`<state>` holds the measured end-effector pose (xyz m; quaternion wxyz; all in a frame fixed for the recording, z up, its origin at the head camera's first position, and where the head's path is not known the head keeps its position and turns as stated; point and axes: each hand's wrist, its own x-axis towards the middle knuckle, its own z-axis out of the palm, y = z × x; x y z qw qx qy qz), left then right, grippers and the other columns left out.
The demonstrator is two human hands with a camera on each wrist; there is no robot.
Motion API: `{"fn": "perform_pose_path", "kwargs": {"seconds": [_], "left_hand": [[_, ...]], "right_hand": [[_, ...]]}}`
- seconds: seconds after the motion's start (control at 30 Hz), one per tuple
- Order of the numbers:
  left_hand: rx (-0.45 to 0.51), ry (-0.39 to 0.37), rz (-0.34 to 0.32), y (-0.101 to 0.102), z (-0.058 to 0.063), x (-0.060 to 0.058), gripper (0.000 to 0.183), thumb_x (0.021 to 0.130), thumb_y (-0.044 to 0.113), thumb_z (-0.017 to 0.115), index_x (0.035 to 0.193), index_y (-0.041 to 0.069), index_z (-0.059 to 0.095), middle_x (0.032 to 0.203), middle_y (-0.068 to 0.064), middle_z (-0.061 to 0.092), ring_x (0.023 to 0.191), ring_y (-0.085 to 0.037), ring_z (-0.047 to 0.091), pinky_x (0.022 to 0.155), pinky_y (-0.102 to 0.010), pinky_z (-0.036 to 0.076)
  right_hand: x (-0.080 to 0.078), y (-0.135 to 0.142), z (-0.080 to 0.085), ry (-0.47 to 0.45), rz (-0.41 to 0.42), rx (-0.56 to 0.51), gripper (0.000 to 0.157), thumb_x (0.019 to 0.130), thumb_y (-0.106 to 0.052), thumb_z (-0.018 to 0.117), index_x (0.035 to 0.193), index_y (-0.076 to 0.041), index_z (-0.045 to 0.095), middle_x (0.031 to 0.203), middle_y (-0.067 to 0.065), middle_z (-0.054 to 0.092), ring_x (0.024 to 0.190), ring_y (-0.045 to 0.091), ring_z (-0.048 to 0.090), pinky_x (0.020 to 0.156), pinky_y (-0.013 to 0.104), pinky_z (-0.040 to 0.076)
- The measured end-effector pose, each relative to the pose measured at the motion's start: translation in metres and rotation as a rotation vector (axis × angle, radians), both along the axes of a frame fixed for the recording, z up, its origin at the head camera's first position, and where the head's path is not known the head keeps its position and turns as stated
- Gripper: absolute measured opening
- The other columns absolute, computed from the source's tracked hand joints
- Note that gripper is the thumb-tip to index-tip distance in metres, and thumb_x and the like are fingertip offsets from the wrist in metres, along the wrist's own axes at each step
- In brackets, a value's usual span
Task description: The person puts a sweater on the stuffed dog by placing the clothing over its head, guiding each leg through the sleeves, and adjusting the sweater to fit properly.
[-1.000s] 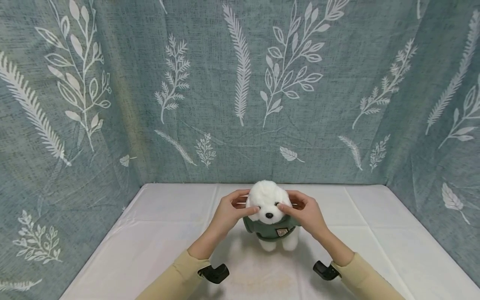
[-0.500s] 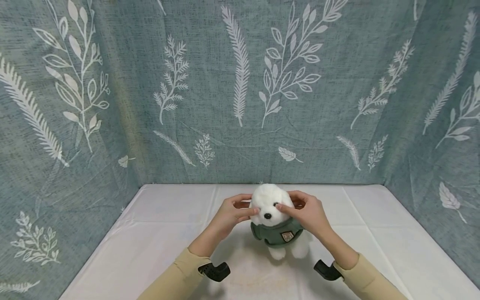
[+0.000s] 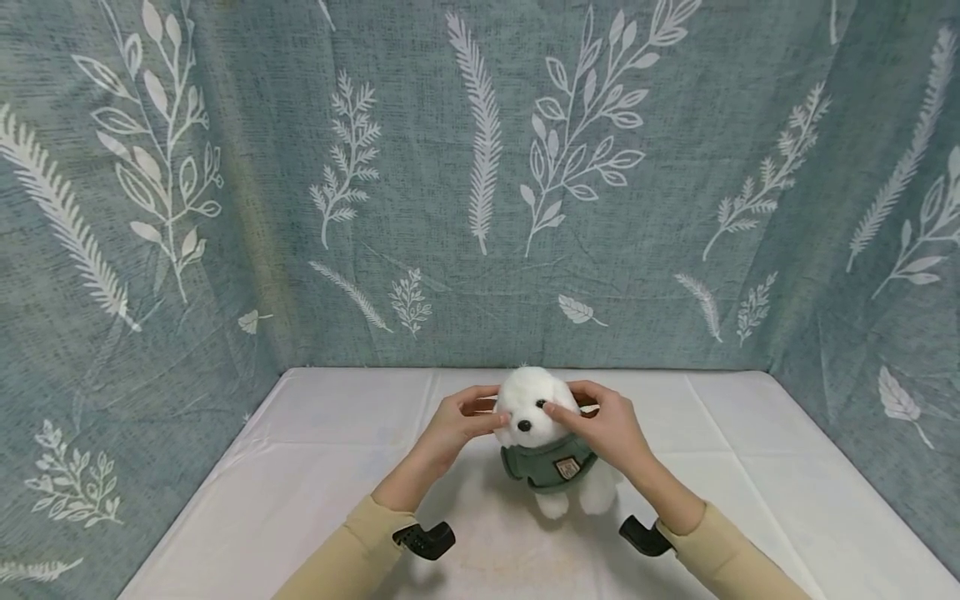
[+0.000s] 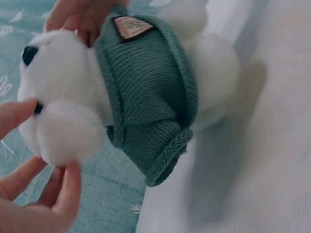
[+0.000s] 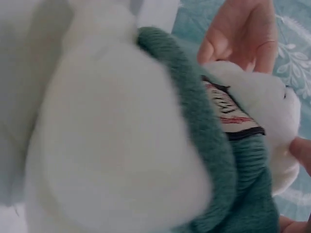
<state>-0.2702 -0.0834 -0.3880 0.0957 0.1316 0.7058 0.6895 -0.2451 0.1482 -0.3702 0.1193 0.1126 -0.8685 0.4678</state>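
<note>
A white plush dog (image 3: 534,392) hangs between both hands near the back of the table, its dark eyes and black nose facing the head camera. It wears a green knitted sweater (image 4: 146,82) with a small patch (image 5: 228,109) on the chest. My left hand (image 3: 453,425) holds one side of the head, thumb by an eye and fingers behind the ear. On the other side, my right hand (image 3: 609,423) grips the head likewise, its thumb beside the other eye. The white legs (image 3: 597,490) dangle lower right; a shadow falls on the cloth beside them in the left wrist view.
A white cloth (image 3: 337,467) covers the table. Blue-green curtains (image 3: 420,208) with white leaf prints stand at the back and both sides. Black wrist devices (image 3: 426,540) sit at the cuffs of the beige sleeves (image 3: 352,550).
The dog's body and legs have swung to the right. Its head has turned, and the nose has shifted a little left. Both hands keep their hold on the head.
</note>
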Motion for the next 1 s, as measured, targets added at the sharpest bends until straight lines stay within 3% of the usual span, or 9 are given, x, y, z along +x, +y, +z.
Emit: {"fn": "perform_pose_path", "kwargs": {"seconds": [0.2,0.4,0.63,0.77,1.0], "left_hand": [[-0.080,0.134,0.143,0.002,0.017,0.018,0.041,0.084,0.008,0.070,0.124,0.005,0.062,0.116,-0.018,0.061,0.103,-0.031,0.057,0.079,-0.034,0.050],[-0.082,0.201,0.230,0.002,0.005,0.010,0.033,0.086,0.016,0.070,0.118,0.008,0.066,0.118,-0.011,0.064,0.102,-0.027,0.058,0.078,-0.033,0.050],[-0.150,0.264,0.276,0.003,-0.001,0.007,0.041,0.081,0.032,0.075,0.118,0.021,0.067,0.124,-0.003,0.059,0.107,-0.022,0.057,0.085,-0.036,0.049],[-0.184,0.301,0.300,0.004,-0.003,0.007,0.047,0.078,0.031,0.078,0.121,0.017,0.065,0.123,-0.007,0.057,0.106,-0.025,0.057,0.085,-0.036,0.050],[-0.259,0.313,0.341,0.004,-0.008,0.004,0.058,0.074,0.031,0.082,0.125,0.012,0.062,0.120,-0.008,0.055,0.102,-0.023,0.057,0.080,-0.032,0.050]], "right_hand": [[-0.003,0.004,-0.013,-0.022,0.017,0.006,0.048,0.083,-0.046,0.069,0.122,-0.021,0.061,0.118,0.000,0.064,0.111,0.019,0.058,0.094,0.039,0.048],[-0.003,0.009,-0.023,-0.053,0.006,0.011,0.048,0.085,-0.049,0.065,0.125,-0.024,0.059,0.127,0.001,0.060,0.120,0.023,0.054,0.098,0.048,0.043],[-0.004,0.010,-0.033,-0.067,0.013,-0.057,0.046,0.089,-0.045,0.062,0.128,-0.021,0.055,0.129,0.005,0.058,0.118,0.025,0.054,0.098,0.045,0.045],[-0.004,0.009,-0.040,-0.091,0.028,-0.073,0.051,0.088,-0.042,0.065,0.132,-0.022,0.049,0.128,0.007,0.057,0.115,0.025,0.055,0.096,0.043,0.047],[-0.002,0.009,-0.048,-0.135,0.072,-0.066,0.056,0.084,-0.037,0.071,0.129,-0.014,0.046,0.122,0.011,0.057,0.117,0.030,0.054,0.099,0.043,0.045]]}}
